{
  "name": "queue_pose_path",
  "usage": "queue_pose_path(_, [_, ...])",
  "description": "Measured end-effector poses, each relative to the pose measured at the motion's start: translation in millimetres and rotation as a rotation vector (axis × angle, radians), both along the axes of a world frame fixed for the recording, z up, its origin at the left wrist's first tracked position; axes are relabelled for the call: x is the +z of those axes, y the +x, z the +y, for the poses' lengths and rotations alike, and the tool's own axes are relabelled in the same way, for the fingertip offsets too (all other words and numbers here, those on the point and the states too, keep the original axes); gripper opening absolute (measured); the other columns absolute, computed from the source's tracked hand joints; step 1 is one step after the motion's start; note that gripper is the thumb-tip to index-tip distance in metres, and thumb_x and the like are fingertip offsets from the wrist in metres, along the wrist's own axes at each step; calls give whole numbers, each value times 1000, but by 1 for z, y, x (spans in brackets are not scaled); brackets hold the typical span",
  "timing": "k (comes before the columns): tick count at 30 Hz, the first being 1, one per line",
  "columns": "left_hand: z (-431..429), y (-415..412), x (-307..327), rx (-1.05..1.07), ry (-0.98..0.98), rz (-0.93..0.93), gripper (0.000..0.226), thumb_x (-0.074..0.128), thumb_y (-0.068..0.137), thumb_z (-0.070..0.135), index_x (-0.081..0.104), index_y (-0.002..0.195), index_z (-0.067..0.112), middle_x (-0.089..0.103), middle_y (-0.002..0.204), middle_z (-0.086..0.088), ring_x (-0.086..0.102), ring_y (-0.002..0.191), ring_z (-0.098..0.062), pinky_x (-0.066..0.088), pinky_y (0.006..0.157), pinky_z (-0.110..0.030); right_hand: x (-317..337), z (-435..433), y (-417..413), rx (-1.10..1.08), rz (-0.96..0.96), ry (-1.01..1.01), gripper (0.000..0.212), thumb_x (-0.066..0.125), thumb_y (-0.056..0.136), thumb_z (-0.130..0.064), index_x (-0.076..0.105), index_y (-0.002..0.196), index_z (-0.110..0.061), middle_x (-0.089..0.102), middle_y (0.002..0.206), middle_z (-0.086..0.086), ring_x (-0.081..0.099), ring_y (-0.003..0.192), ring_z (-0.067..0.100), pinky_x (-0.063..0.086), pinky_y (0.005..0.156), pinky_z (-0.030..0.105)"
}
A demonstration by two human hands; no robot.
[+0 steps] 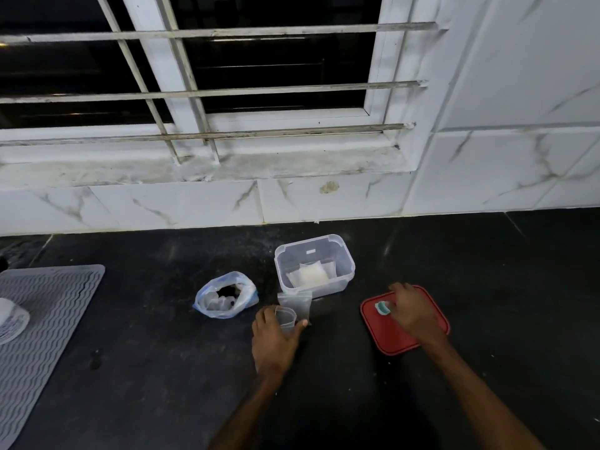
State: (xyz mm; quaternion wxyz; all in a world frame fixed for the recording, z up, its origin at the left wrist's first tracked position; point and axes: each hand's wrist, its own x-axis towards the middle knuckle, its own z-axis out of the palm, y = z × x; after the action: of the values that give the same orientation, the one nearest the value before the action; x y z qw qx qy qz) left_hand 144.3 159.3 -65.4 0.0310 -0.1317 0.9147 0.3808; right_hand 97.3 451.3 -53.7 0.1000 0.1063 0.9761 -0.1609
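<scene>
In front of the clear box (346,254), the left grip (272,339) pinches the pouch (285,317) open; the right grip (414,315), pinching the teal piece (382,308), should lift it straight across.

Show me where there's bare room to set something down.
Bare counter lies between the grey mat and the plastic bag, and right of the red lid. Crowded: plastic bag, clear box, the left hand gripping a clear pouch, the right hand.

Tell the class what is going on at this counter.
A person is working at a dark counter. The left hand holds a small clear pouch. The right hand reaches a teal-and-white piece lying on a red lid. Behind them stands an open clear container with white packets inside.
</scene>
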Motion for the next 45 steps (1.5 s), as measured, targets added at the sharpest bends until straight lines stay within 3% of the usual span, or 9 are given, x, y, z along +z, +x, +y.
queue_pose_path(8, [14, 0, 4, 96, -15, -32, 88, 75, 70, 60, 38, 138, 18, 45, 142, -3, 42, 130, -20, 46, 101, -39, -19, 3, 3, 29, -80, 200, 32, 53, 94, -21, 57, 125, -17, 54, 130, 4, 53, 118, 22, 47, 92, 33])
queue_pose_path(17, [1, 2, 12, 125, 89, 70, 94, 72, 71, 64, 32, 144, 21, 40, 147, 0, 40, 135, -18, 41, 108, -40, -25, 16, 8, 35, -87, 132, 21, 52, 95, -34, 65, 103, -20, 63, 108, 1, 61, 92, 17, 51, 78, 30])
queue_pose_path(23, [-85, -16, 26, 621, 156, 352, 69, 68, 80, 56, 44, 133, 16, 50, 133, -7, 51, 122, -24, 48, 99, -42, 49, -11, 27, -23, 244, -64, 8, 55, 94, -36, 57, 95, -28, 65, 72, -8, 63, 64, 12, 53, 61, 36])
queue_pose_path(26, [-121, -33, 16, 816, 209, 149, 86, 76, 75, 53, 43, 136, 2, 46, 139, -21, 43, 130, -36, 41, 105, -49, 90, -72, 32, 108, 330, -297, 3, 64, 89, -32, 64, 91, -30, 69, 75, -16, 65, 65, -1, 56, 60, 30])
queue_pose_path(30, [-125, -47, -10, 713, 333, -252, 101, 76, 64, 67, 41, 135, 4, 40, 138, -24, 46, 124, -39, 45, 103, -50, 93, -184, 19, 344, 171, -421, 5, 64, 89, -36, 65, 88, -32, 70, 80, -15, 65, 69, -4, 51, 63, 16])
queue_pose_path(33, [-127, -53, -23, 652, 348, -325, 78, 69, 76, 60, 53, 129, 5, 48, 129, -22, 48, 119, -36, 47, 99, -46, 62, -255, -2, 436, 98, -294, 16, 57, 92, -38, 65, 99, -26, 70, 90, -5, 67, 81, 11, 54, 73, 30])
queue_pose_path(36, [-134, -56, -15, 624, 435, -187, 52, 63, 82, 37, 62, 120, 2, 62, 113, -19, 59, 106, -34, 52, 91, -46, 40, -296, -24, 425, 33, -112, 25, 50, 94, -33, 65, 110, -21, 66, 109, 8, 64, 99, 26, 50, 84, 35])
queue_pose_path(39, [-145, -54, -4, 582, 470, -125, 29, 58, 91, 12, 60, 115, -5, 65, 107, -22, 62, 100, -37, 52, 88, -44, 25, -317, -35, 384, -41, -56, 32, 50, 94, -30, 65, 117, -15, 65, 116, 10, 62, 107, 28, 48, 91, 35])
queue_pose_path(45, [-165, -54, -8, 534, 500, -86, 10, 50, 92, 0, 53, 101, 2, 61, 100, -19, 58, 90, -29, 46, 75, -35, -1, -339, -48, 229, -76, -28, 30, 50, 97, -27, 63, 120, -13, 66, 119, 8, 62, 111, 24, 48, 94, 34])
